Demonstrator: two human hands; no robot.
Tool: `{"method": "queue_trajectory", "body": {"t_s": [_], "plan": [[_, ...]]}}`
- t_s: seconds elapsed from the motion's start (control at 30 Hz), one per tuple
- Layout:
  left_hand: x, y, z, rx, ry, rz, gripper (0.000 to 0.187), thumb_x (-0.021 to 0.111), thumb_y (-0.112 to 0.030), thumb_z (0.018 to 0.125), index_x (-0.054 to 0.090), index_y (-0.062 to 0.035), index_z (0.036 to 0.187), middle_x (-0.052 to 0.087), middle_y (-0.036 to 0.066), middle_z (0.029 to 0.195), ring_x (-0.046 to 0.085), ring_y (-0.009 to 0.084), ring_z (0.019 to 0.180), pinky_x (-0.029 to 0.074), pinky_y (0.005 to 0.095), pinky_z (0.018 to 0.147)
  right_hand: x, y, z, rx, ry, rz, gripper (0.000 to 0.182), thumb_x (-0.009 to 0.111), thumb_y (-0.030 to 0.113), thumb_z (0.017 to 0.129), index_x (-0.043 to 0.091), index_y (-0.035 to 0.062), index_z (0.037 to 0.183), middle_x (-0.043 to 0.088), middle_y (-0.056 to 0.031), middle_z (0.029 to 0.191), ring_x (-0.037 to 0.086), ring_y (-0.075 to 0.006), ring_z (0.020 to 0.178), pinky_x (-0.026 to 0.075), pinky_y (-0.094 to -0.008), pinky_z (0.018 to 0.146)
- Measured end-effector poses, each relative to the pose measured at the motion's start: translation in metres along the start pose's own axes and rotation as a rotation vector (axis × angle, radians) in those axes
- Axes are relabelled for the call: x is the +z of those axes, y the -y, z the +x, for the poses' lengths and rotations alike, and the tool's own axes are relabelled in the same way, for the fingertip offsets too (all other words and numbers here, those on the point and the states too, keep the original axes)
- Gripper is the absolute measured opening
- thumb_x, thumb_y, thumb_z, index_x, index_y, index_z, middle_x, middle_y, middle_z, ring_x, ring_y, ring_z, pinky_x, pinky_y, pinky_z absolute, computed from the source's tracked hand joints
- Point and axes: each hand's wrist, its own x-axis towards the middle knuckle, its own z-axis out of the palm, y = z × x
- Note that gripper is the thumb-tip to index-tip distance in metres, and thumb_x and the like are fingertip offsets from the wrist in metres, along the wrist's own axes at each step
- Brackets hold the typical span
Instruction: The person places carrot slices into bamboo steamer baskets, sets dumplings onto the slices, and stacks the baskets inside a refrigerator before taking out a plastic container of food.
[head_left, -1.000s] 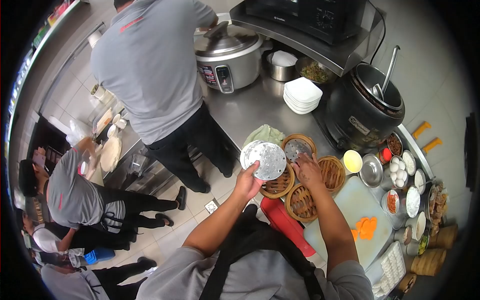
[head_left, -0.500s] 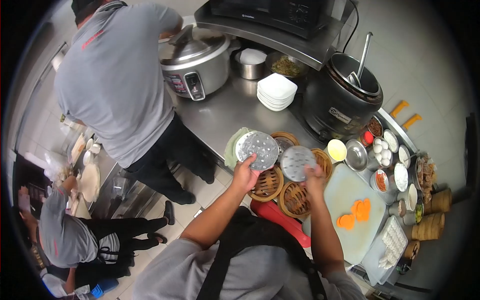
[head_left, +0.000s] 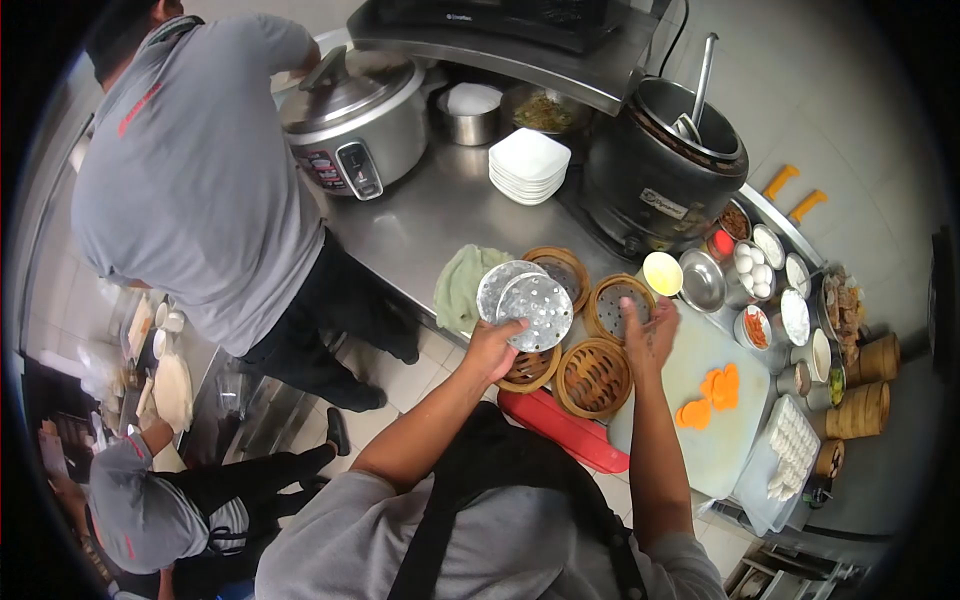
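Observation:
My left hand (head_left: 492,352) pinches perforated round metal discs (head_left: 535,312); two overlapping ones show, thumb on top. My right hand (head_left: 652,335) is empty, fingers apart, over the edge of the right-hand bamboo steamer basket (head_left: 607,332). A grey perforated disc (head_left: 612,300) lies inside that basket. Behind, another bamboo basket (head_left: 568,262) also has a grey dotted disc in it, partly covered by the held discs. Nearer me, two baskets show bare slatted bottoms: the front basket (head_left: 592,378) and the left basket (head_left: 528,372), partly hidden by my left hand.
A green cloth (head_left: 465,285) lies left of the baskets. To the right are a cutting board (head_left: 665,440) with orange slices (head_left: 722,388) and several ingredient bowls. White plates (head_left: 530,165), a rice cooker (head_left: 375,130) and a black soup kettle (head_left: 645,180) stand behind. Two people work at left.
The disc in my right hand has left it, and that hand has moved right with its fingers spread. A disc now shows in the right basket. My left hand shows two discs instead of one.

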Motion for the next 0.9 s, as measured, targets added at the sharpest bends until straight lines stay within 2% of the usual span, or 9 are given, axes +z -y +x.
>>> {"method": "queue_trajectory", "body": {"t_s": [0.07,0.13,0.23,0.4,0.5,0.53,0.6,0.83,0.9], "plan": [[0.001,0.003,-0.003,-0.009,0.012,-0.016,0.052,0.062,0.012,0.082,0.050,-0.0028,0.130,0.061,0.013,0.123,0.060,0.0273,0.113,0.049,0.0419,0.101,0.013,0.010,-0.024,0.169,0.485,0.441,0.056,0.079,0.030,0.081,0.052,-0.0002,0.119,0.059,-0.0070,0.099,0.056,-0.0141,0.086,0.048,-0.0288,0.075],[-0.002,0.013,-0.004,0.002,0.059,0.007,0.049,0.062,0.007,0.086,0.048,-0.0025,0.132,0.060,0.013,0.124,0.061,0.0278,0.113,0.049,0.0425,0.100,0.007,0.048,-0.051,0.280,0.788,0.617,0.040,0.075,0.019,0.085,0.053,0.0009,0.114,0.062,-0.0057,0.094,0.057,-0.0118,0.080,0.049,-0.0256,0.068],[-0.003,0.017,-0.006,-0.007,0.067,-0.145,0.047,0.059,-0.008,0.092,0.044,-0.0029,0.136,0.057,0.015,0.131,0.056,0.0310,0.120,0.045,0.0467,0.103,0.019,0.026,-0.062,0.380,0.724,0.773,0.031,0.071,0.011,0.088,0.053,0.0022,0.111,0.065,-0.0061,0.094,0.059,-0.0106,0.079,0.048,-0.0214,0.062],[0.004,0.004,-0.020,0.090,-0.040,-0.139,0.046,0.060,-0.004,0.090,0.045,0.0004,0.134,0.057,0.017,0.127,0.060,0.0322,0.114,0.052,0.0515,0.096,-0.040,0.015,-0.068,0.340,0.435,0.766,0.022,0.064,0.014,0.094,0.056,0.0018,0.110,0.068,-0.0091,0.099,0.064,-0.0112,0.083,0.052,-0.0244,0.068],[-0.018,0.003,-0.025,0.108,-0.132,0.010,0.045,0.059,0.002,0.087,0.048,0.0017,0.130,0.059,0.017,0.125,0.062,0.0313,0.111,0.052,0.0499,0.096,-0.076,-0.012,-0.076,-0.512,0.428,-0.054,0.016,0.069,0.011,0.085,0.068,0.0053,0.099,0.067,-0.0092,0.104,0.064,-0.0242,0.090,0.052,-0.0369,0.077],[-0.015,0.002,-0.031,0.121,-0.149,0.008,0.044,0.057,0.007,0.084,0.051,0.0022,0.127,0.062,0.016,0.120,0.064,0.0295,0.108,0.052,0.0467,0.097,-0.082,-0.013,-0.078,-0.524,0.437,-0.037,0.016,0.069,0.011,0.085,0.068,0.0053,0.099,0.067,-0.0092,0.104,0.064,-0.0242,0.090,0.052,-0.0369,0.077],[-0.019,0.004,-0.038,0.110,-0.113,0.038,0.047,0.056,0.008,0.082,0.051,-0.0007,0.128,0.062,0.015,0.121,0.063,0.0292,0.110,0.050,0.0467,0.099,-0.090,-0.014,-0.081,-0.870,0.611,-0.160,0.020,0.072,0.015,0.079,0.070,0.0070,0.097,0.066,-0.0087,0.105,0.061,-0.0285,0.099,0.046,-0.0405,0.088],[-0.008,0.012,-0.065,0.068,-0.066,0.141,0.058,0.053,0.011,0.075,0.052,-0.0035,0.130,0.063,0.011,0.123,0.061,0.0269,0.114,0.047,0.0444,0.103,-0.094,-0.020,-0.066,-0.920,0.706,-0.190,0.024,0.074,0.019,0.078,0.071,0.0066,0.098,0.066,-0.0097,0.102,0.061,-0.0282,0.100,0.043,-0.0409,0.093],[-0.005,0.015,-0.073,0.057,-0.024,0.156,0.058,0.050,0.013,0.073,0.049,0.0054,0.131,0.063,0.016,0.122,0.063,0.0282,0.112,0.048,0.0424,0.101,-0.083,-0.013,-0.060,-0.630,0.675,-0.008,0.028,0.077,0.024,0.078,0.070,0.0044,0.097,0.067,-0.0117,0.093,0.064,-0.0282,0.090,0.047,-0.0370,0.087]]}}
